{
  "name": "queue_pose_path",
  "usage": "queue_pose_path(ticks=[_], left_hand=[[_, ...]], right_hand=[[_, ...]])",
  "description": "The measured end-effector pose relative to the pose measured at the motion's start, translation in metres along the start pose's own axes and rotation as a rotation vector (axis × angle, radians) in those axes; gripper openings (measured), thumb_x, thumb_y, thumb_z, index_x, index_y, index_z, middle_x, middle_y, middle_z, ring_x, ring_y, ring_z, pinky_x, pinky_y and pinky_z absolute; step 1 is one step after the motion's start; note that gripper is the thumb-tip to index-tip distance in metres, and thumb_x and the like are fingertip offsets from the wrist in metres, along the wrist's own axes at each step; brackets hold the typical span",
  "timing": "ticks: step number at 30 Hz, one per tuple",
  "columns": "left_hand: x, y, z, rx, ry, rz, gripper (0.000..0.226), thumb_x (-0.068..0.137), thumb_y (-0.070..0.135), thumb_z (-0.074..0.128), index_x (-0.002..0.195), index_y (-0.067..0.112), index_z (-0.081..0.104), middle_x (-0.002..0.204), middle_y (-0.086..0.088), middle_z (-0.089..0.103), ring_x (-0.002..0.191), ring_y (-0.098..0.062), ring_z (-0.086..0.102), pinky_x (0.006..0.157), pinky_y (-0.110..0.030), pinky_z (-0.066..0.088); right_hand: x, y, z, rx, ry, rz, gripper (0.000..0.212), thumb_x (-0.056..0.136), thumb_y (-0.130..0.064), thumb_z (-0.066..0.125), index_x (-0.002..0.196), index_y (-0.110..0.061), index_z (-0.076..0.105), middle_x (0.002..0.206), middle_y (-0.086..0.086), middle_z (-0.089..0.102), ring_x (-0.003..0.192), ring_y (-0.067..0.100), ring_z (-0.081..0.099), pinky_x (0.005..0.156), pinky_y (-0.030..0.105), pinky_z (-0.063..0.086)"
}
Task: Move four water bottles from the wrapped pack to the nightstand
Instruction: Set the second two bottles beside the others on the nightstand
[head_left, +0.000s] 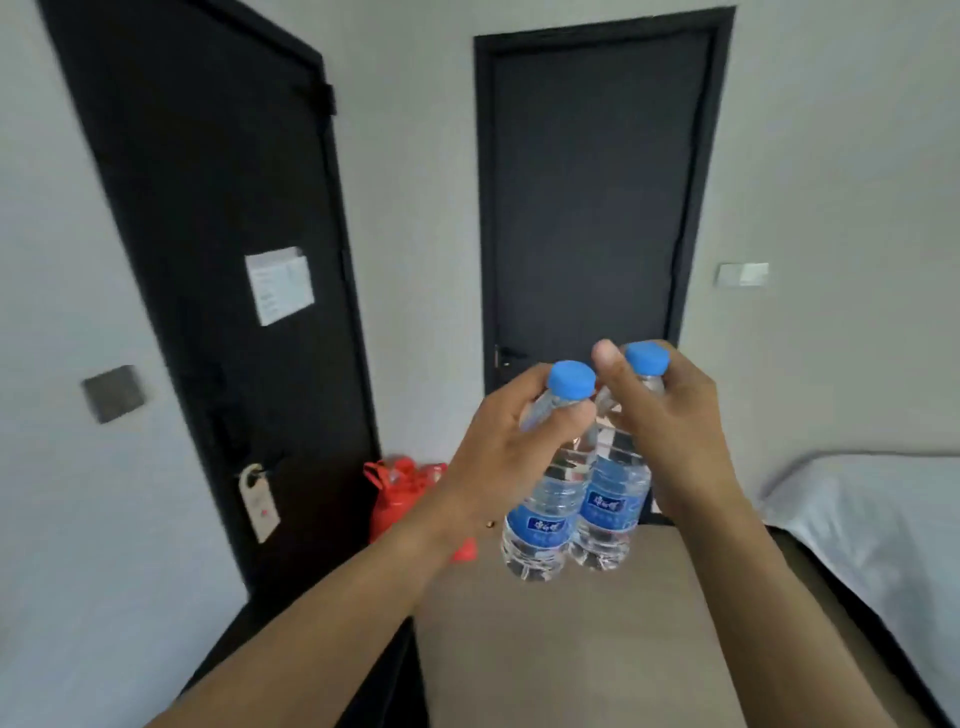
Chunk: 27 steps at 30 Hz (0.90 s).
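the left hand (511, 441) holds a water bottle (545, 499) by its neck, fingers (563, 418) wrapped closed just under the blue cap (572, 383). the right hand (670, 410) grips a second water bottle (615, 499) the same way, its fingers closed around the neck below that bottle's blue cap (647, 357), with the thumb raised beside the cap. both bottles hang upright in the air in front of the person, side by side and touching or nearly touching along their bodies. each is clear, full of water, and carries a blue label around its lower half. the left bottle sits slightly lower and nearer the camera than the right one.

behind the hands stands a dark closed door (592, 208) in a pale wall. to the left, another dark door (218, 260) carries a white paper notice (279, 286) and a door hanger (258, 501) on its handle. a red bag (400, 493) sits on the floor against the wall between the two doors, partly hidden by the left forearm. a bed (872, 519) with white bedding shows at the right edge. the tan floor (571, 649) runs beneath the bottles. a light switch (743, 274) is on the wall right of the closed door, and a grey panel (114, 393) is on the left wall.
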<state>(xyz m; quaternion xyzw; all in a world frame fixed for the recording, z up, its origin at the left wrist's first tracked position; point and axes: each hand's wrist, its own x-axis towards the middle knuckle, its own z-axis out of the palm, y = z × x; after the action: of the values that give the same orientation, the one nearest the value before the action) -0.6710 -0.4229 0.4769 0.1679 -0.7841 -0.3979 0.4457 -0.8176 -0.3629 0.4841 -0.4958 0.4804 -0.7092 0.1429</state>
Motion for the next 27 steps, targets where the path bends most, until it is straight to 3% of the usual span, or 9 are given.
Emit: queue_pose_path(ticks=[2,5,8,13,15,18,20,23,27], left_hand=[[0.026,0.013,0.089,-0.060,-0.118,0.040,0.028,0.093,0.041,0.061,0.112,0.022,0.069,0.100,-0.004,0.076,0.097,-0.019,0.072,0.087,-0.034,0.056],[0.058,0.037,0.230,-0.205,-0.299,0.069,0.026,0.094,0.038,0.061,0.116,0.027,0.070,0.106,-0.005,0.077,0.103,-0.017,0.073,0.091,-0.033,0.058],[0.080,0.070,0.382,-0.368,-0.435,0.073,0.010,0.094,0.032,0.060,0.095,0.030,0.070,0.096,-0.012,0.076,0.107,-0.019,0.073,0.081,-0.028,0.061],[0.091,0.139,0.617,-0.575,-0.585,0.083,0.013,0.091,0.038,0.063,0.095,0.029,0.071,0.095,-0.003,0.078,0.105,-0.013,0.075,0.076,-0.017,0.057],[0.092,0.165,0.700,-0.639,-0.650,0.070,0.018,0.089,0.039,0.070,0.102,0.027,0.072,0.099,0.001,0.079,0.103,-0.013,0.076,0.077,-0.021,0.060],[0.098,0.199,0.815,-0.671,-0.765,0.028,0.016,0.079,0.046,0.078,0.089,0.038,0.068,0.092,0.010,0.074,0.095,-0.015,0.073,0.083,-0.035,0.061],[0.103,0.218,0.889,-0.678,-0.835,0.019,0.020,0.079,0.048,0.078,0.081,0.037,0.061,0.087,0.006,0.067,0.092,-0.019,0.069,0.079,-0.034,0.058],[0.110,0.236,0.996,-0.719,-0.916,0.041,0.024,0.088,0.040,0.075,0.074,0.032,0.056,0.069,0.012,0.060,0.071,-0.009,0.063,0.072,-0.027,0.058],[0.134,0.254,1.133,-0.770,-1.021,0.032,0.026,0.092,0.041,0.071,0.077,0.025,0.058,0.059,0.010,0.058,0.061,-0.009,0.061,0.062,-0.023,0.057]], right_hand=[[0.000,-0.006,-0.096,-0.098,0.095,0.001,0.035,0.085,-0.055,0.069,0.083,-0.020,0.066,0.068,-0.010,0.071,0.063,0.003,0.066,0.059,0.016,0.051],[-0.009,-0.013,-0.245,-0.196,0.252,0.028,0.017,0.092,-0.032,0.063,0.088,-0.016,0.064,0.069,-0.011,0.074,0.066,-0.001,0.069,0.057,0.012,0.049],[-0.029,-0.032,-0.392,-0.357,0.405,0.038,0.014,0.091,-0.021,0.055,0.093,-0.013,0.067,0.079,-0.005,0.078,0.075,-0.005,0.072,0.063,0.006,0.048],[-0.074,-0.075,-0.611,-0.596,0.607,0.065,0.014,0.094,-0.031,0.064,0.089,-0.020,0.073,0.086,0.001,0.076,0.081,0.008,0.070,0.076,0.028,0.053],[-0.090,-0.090,-0.687,-0.659,0.706,0.073,0.016,0.094,-0.036,0.067,0.087,-0.023,0.073,0.080,-0.003,0.073,0.077,0.008,0.067,0.074,0.031,0.052],[-0.111,-0.102,-0.787,-0.759,0.845,0.066,0.023,0.095,-0.045,0.066,0.091,-0.023,0.073,0.085,0.005,0.074,0.079,0.017,0.068,0.075,0.040,0.055],[-0.122,-0.103,-0.847,-0.807,0.958,0.055,0.028,0.095,-0.050,0.063,0.090,-0.025,0.073,0.087,0.005,0.074,0.084,0.023,0.071,0.074,0.039,0.057],[-0.131,-0.093,-0.936,-0.867,1.098,0.053,0.032,0.095,-0.054,0.059,0.084,-0.027,0.072,0.082,-0.001,0.075,0.077,0.011,0.072,0.069,0.027,0.057],[-0.130,-0.077,-1.058,-0.937,1.142,0.079,0.040,0.100,-0.048,0.056,0.083,-0.015,0.069,0.075,0.009,0.072,0.074,0.026,0.072,0.076,0.044,0.060]])
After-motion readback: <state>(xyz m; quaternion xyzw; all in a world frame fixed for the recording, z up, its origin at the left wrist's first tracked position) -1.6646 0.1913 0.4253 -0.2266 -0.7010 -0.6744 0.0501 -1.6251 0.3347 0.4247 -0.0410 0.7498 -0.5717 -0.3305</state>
